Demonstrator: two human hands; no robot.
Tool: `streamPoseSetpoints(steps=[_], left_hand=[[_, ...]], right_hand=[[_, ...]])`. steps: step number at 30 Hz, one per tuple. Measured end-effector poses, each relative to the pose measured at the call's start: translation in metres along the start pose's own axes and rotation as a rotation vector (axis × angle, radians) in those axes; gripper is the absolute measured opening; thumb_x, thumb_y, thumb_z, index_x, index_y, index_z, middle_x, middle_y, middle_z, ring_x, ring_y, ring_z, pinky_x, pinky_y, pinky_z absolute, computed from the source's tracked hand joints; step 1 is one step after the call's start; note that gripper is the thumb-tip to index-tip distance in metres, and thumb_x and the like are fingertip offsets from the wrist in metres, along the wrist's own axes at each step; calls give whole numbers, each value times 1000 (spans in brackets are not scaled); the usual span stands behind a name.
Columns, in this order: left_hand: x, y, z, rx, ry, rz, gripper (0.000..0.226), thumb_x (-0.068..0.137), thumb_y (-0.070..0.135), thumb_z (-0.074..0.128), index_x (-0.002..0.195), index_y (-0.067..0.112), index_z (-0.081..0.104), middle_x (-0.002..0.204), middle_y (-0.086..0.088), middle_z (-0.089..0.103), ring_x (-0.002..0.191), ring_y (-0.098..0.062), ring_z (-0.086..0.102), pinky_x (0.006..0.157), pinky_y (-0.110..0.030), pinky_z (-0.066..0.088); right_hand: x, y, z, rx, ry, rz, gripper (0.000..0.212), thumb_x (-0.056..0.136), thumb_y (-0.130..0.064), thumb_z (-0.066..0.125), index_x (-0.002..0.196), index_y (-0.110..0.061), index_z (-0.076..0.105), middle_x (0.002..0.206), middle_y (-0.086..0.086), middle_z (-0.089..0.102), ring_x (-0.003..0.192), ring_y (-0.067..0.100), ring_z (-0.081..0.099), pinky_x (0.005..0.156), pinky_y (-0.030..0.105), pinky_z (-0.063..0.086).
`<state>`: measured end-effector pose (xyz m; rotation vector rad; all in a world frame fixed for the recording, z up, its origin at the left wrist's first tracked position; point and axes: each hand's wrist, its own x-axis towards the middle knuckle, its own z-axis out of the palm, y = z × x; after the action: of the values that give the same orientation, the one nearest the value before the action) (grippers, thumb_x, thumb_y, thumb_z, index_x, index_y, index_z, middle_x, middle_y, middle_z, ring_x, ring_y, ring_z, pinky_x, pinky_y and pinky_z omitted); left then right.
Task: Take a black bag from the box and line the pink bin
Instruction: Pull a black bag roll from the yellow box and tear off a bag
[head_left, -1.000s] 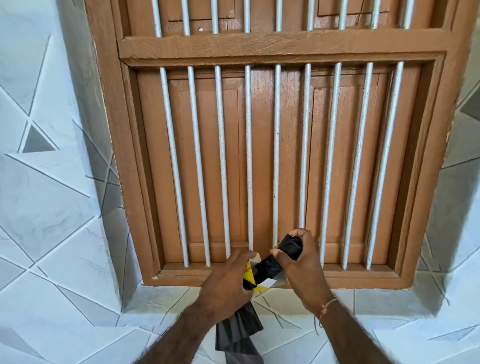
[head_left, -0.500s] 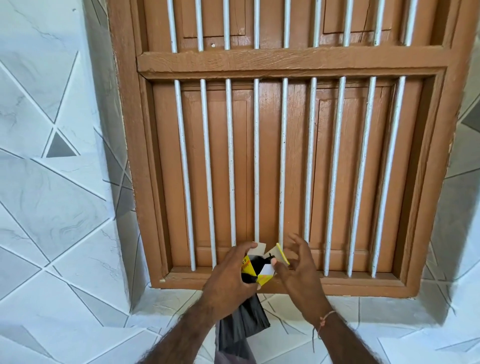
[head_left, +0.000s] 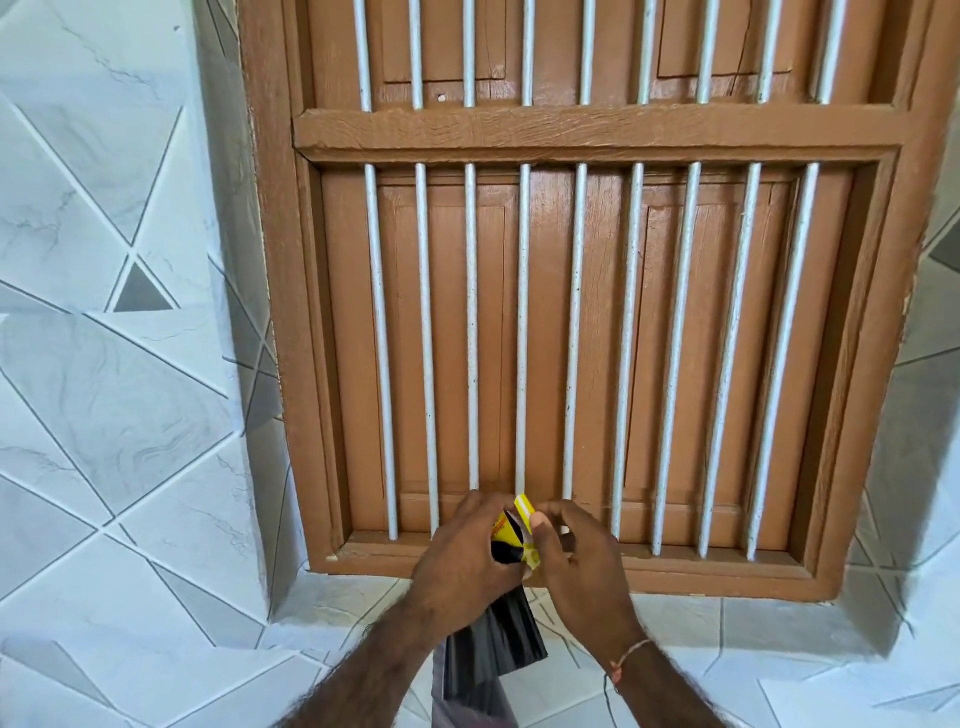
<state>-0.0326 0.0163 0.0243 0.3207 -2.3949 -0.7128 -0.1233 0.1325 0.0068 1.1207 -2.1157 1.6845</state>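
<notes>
Left hand (head_left: 467, 558) is curled around a small yellow box (head_left: 522, 530), with a folded black bag (head_left: 493, 654) also gripped beneath it, the bag hanging down below the palm. Right hand (head_left: 576, 566) is closed against the box's right side, thumb pressed on the yellow-and-white flap at the top; the fingers are bent inward. Both hands are brought together around the box, touching or nearly so. Black is seen at the box's open end, between the two thumbs. A thin thread bracelet (head_left: 631, 657) is worn on the right wrist. The box is held just in front of the lower ledge of a brown wooden window frame (head_left: 597, 130), which is closed with wooden shutters and fronted by white vertical bars (head_left: 626, 353). White wall tiles (head_left: 104, 364) with grey triangle lines are seen left, right and below the frame. A grey piece of cloth is partly seen under the bag at the bottom edge. The pink bin is out of view.
</notes>
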Motion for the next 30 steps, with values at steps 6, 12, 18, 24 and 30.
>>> streamPoseSetpoints(steps=[6,12,18,24,30], left_hand=[[-3,4,1,-21,45,-69,68,66,32,80,114,49,34,112,22,58,96,-3,60,80,-32,57],[-3,10,0,13,52,-47,73,74,37,79,131,41,33,130,17,54,107,-4,56,85,-22,54],[-2,11,-4,-3,50,-27,78,76,37,78,139,36,32,139,14,48,107,2,46,86,-16,47],[-2,11,-3,37,56,-38,80,77,39,76,141,40,28,143,14,46,120,-6,50,89,-19,48],[-10,-10,-13,120,189,-228,64,70,54,75,125,34,48,124,11,58,102,-12,62,83,-32,55]], right_hand=[[3,0,6,58,37,69,10,88,-20,65,87,-29,60,86,-10,66,78,13,67,65,27,57],[0,-1,14,34,104,57,17,88,-18,64,80,-29,54,79,-7,63,70,17,63,57,24,50],[-5,-2,20,53,82,1,3,91,-25,61,91,-22,63,89,-5,65,87,10,61,70,21,50],[-2,-2,19,47,88,-6,11,86,-21,69,83,-28,61,88,-7,65,88,9,61,73,24,52],[20,10,7,210,273,155,15,90,-16,63,77,-22,60,79,-6,66,78,24,65,68,42,59]])
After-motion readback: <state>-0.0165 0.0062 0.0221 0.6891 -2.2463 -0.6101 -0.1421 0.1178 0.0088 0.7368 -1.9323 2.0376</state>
